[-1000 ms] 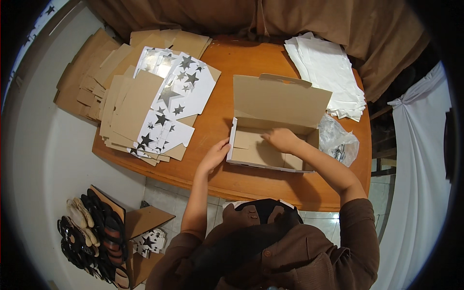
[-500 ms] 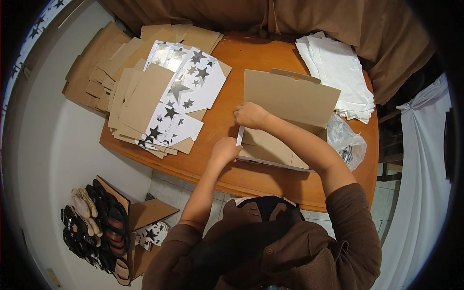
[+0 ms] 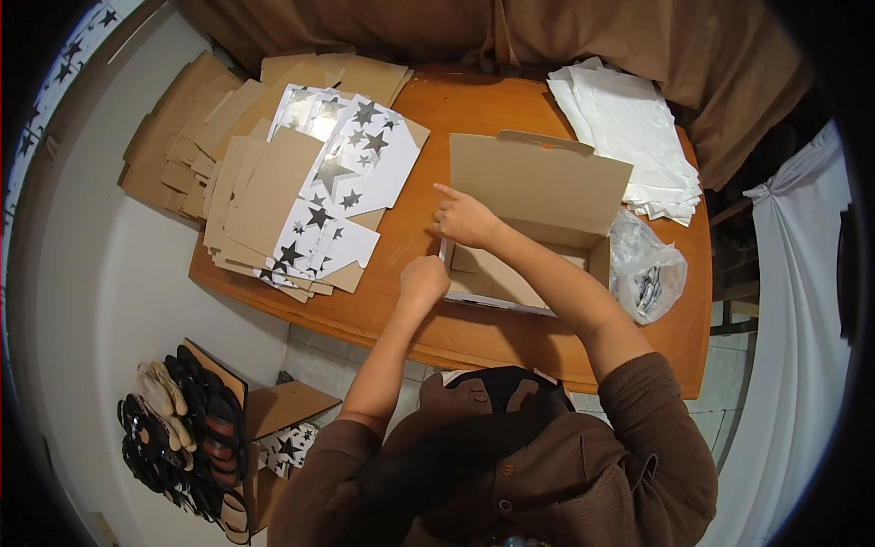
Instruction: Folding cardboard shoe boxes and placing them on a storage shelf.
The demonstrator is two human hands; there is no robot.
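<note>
Working at the open cardboard box (image 3: 556, 202) on the table (image 3: 474, 102), you curl your left hand (image 3: 425, 281), right hand (image 3: 466, 221) with index finger extended; neither grip is clear. Likely light, stiff, creasable, it suits holding by corners.

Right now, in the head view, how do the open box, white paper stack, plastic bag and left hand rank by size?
Largest to smallest:
open box
white paper stack
plastic bag
left hand

One open box (image 3: 551, 210) on one tabletop (image 3: 456, 100); two hands (image 3: 467, 221) at its left, one bag (image 3: 647, 264) and one paper stack (image 3: 624, 132) rightward.
</note>
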